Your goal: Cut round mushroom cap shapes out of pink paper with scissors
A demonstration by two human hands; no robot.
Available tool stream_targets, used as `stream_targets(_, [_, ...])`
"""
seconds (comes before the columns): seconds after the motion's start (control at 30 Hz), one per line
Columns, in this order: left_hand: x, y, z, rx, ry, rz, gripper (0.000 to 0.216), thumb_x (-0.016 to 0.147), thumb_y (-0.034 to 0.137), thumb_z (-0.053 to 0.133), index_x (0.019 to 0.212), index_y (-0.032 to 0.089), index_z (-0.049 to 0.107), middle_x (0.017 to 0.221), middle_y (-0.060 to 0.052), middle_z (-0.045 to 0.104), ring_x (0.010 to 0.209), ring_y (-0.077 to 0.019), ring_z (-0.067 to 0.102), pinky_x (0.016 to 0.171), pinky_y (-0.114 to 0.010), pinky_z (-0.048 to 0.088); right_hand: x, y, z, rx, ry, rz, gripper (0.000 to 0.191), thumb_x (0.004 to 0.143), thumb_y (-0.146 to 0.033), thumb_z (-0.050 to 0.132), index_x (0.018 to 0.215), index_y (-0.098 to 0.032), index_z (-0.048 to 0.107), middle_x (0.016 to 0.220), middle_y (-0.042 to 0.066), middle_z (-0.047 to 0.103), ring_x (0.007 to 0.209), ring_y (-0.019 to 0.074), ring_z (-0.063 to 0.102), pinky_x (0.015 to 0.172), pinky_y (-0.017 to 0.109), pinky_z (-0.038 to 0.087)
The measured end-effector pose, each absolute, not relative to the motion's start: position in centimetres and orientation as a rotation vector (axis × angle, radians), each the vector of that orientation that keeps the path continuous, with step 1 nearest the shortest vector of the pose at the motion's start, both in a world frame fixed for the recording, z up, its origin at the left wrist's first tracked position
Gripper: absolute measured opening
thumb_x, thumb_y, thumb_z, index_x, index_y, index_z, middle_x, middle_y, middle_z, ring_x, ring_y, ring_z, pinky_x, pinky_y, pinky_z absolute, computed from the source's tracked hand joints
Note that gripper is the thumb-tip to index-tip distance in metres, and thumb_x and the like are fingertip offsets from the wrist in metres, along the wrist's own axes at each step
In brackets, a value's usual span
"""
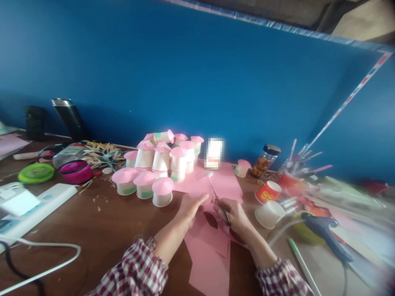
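Observation:
My left hand has its thumb out over pink paper and holds the sheet, its fingers mostly hidden. Close by on the right, my right hand is closed around scissors. Their thin shaft points away from me, the dark handle shows at the palm, and the tip is blurred. Below and between my hands, pink paper has a curved gap where brown tabletop shows through. More pink paper lies flat beyond my hands. White paper cups with pink cone tops stand grouped and stacked at left, some with green patches.
A lone pink-topped cup stands beside a dark-lidded jar. At right are a red cup, a white cup and a glue gun. A power strip and white cable lie left. The blue partition closes the back.

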State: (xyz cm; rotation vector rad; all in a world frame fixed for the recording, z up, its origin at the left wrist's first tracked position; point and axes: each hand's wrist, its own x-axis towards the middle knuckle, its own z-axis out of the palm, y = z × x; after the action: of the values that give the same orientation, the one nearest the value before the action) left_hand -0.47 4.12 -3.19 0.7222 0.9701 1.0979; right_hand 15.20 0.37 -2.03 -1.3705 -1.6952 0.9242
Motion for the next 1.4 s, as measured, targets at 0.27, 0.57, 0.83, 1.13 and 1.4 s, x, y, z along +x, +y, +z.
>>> stream_targets(0.27, [-0.35, 4.25, -2.94, 0.695, 1.012, 1.097, 0.039, 0.053, 0.032, 0.08, 0.084, 0.011, 0.07, 0.077, -0.011, 0.069, 0.065, -0.0178, 0.061, 0.051, -0.024, 0.04, 15.04, 0.28, -1.54, -1.397, -1.69, 0.925, 0.03, 0.077, -0.038, 0.059, 0.059, -0.016, 0.05, 0.054, -0.004, 0.038, 0.051, 0.0094, 0.033, 0.046, 0.021, 0.027])
stream_targets(0.57, [-0.57, 3.97, -2.29, 0.666, 0.993, 1.117, 0.034, 0.052, 0.029, 0.081, 0.077, 0.01, 0.067, 0.062, -0.003, 0.063, 0.051, -0.0093, 0.052, 0.046, -0.02, 0.037, 14.94, 0.1, -1.21, -1.411, -1.692, 0.927, 0.032, 0.077, -0.038, 0.059, 0.057, -0.016, 0.047, 0.054, -0.005, 0.037, 0.052, 0.0093, 0.033, 0.046, 0.02, 0.027])
stream_targets(0.83, [-0.42, 4.21, -2.97, 0.665, 0.995, 1.133, 0.037, 0.052, 0.031, 0.081, 0.081, 0.011, 0.068, 0.066, -0.004, 0.064, 0.054, -0.0108, 0.055, 0.047, -0.02, 0.039, 15.06, 0.26, -1.62, -1.422, -1.708, 0.909, 0.03, 0.079, -0.034, 0.057, 0.058, -0.017, 0.045, 0.054, -0.005, 0.036, 0.052, 0.0089, 0.031, 0.046, 0.02, 0.025])
stream_targets(1.13, [-0.27, 4.08, -2.35, 0.651, 1.045, 1.147, 0.033, 0.055, 0.027, 0.079, 0.08, 0.01, 0.066, 0.066, -0.005, 0.064, 0.054, -0.0112, 0.056, 0.047, -0.02, 0.039, 15.01, 0.15, -1.45, -1.423, -1.715, 0.904, 0.027, 0.08, -0.029, 0.056, 0.058, -0.016, 0.045, 0.053, -0.005, 0.035, 0.051, 0.0083, 0.029, 0.046, 0.02, 0.023])
stream_targets(1.4, [-0.43, 4.22, -3.03, 0.67, 1.001, 1.158, 0.037, 0.056, 0.031, 0.08, 0.083, 0.011, 0.067, 0.071, -0.006, 0.067, 0.058, -0.0127, 0.059, 0.048, -0.021, 0.041, 15.09, 0.25, -1.71, -1.427, -1.716, 0.896, 0.026, 0.079, -0.03, 0.056, 0.059, -0.016, 0.047, 0.053, -0.005, 0.035, 0.05, 0.0083, 0.029, 0.045, 0.02, 0.024])
